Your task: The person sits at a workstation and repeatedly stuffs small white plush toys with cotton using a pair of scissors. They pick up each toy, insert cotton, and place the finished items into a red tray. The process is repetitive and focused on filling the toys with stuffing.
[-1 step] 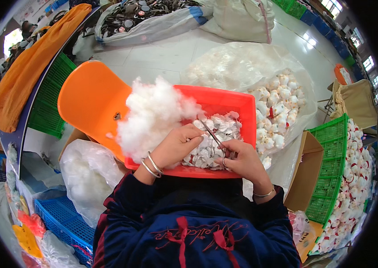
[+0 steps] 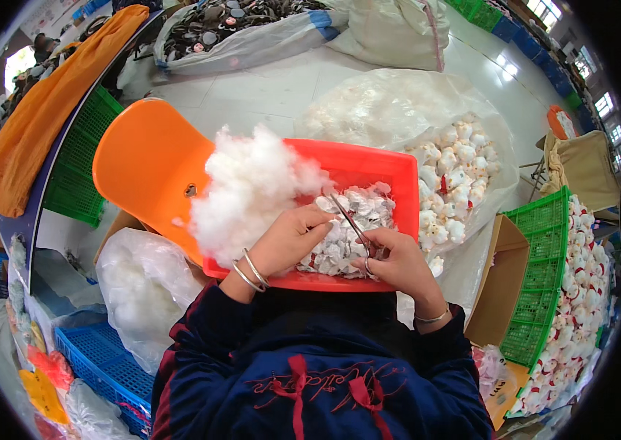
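Note:
My right hand [image 2: 397, 258] is closed on slim metal forceps [image 2: 350, 220] with a finger loop at the thumb end. Their tip points up and left, over a heap of small white fabric pieces [image 2: 369, 207] in the red bin [image 2: 391, 169] on my lap. Left of the forceps, my left hand [image 2: 299, 233] is pinched closed close to the shaft. Something small and whitish seems to be at its fingertips, too small to make out. A big mound of fluffy white stuffing [image 2: 248, 183] fills the bin's left side and spills onto an orange chair [image 2: 141, 158].
Beyond the bin at right, a clear plastic bag [image 2: 369, 103] holds many small white stuffed toys [image 2: 457, 176]. A cardboard box [image 2: 499, 282] and green crate [image 2: 538, 271] stand to my right. At left are a blue crate [image 2: 108, 370] and a bag of stuffing [image 2: 141, 293].

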Demonstrator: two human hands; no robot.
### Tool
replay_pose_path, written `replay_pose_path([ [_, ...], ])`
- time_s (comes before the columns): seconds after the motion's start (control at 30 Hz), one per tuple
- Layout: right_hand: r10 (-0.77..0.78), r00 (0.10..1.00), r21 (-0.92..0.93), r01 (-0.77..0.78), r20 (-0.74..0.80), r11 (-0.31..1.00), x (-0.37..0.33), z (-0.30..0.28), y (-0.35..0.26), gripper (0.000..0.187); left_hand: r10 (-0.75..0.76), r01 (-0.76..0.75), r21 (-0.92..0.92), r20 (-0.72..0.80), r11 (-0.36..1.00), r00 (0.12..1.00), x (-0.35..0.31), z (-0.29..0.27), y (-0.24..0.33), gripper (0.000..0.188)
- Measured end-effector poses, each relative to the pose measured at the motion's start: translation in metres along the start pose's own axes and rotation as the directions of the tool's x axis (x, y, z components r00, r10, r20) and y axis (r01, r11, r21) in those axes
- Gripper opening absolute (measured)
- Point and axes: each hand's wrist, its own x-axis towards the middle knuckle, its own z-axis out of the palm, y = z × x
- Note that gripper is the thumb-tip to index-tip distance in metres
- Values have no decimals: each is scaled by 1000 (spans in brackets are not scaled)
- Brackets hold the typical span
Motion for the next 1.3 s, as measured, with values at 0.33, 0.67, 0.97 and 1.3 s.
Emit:
replay_pose_path([
  [0.33, -25, 993, 533, 84, -117, 842, 27, 17, 1, 18, -247, 231, -318, -11, 919, 969, 4, 19, 17, 12],
  [0.67, -33, 987, 97, 48, -157, 994, 19, 3, -12, 26, -439, 266, -771, -21, 579, 898, 5, 22, 15, 12],
  [0.97, -129, 991, -216, 117, -41, 969, -13, -11, -3, 35, -512, 217, -783, -145, 582, 847, 4, 12, 18, 19],
  [1.3, -112, 992, -189, 100, -54, 977, -13, -8, -2, 35, -452, 139, -759, -221, 636, 864, 3, 13, 20, 16],
])
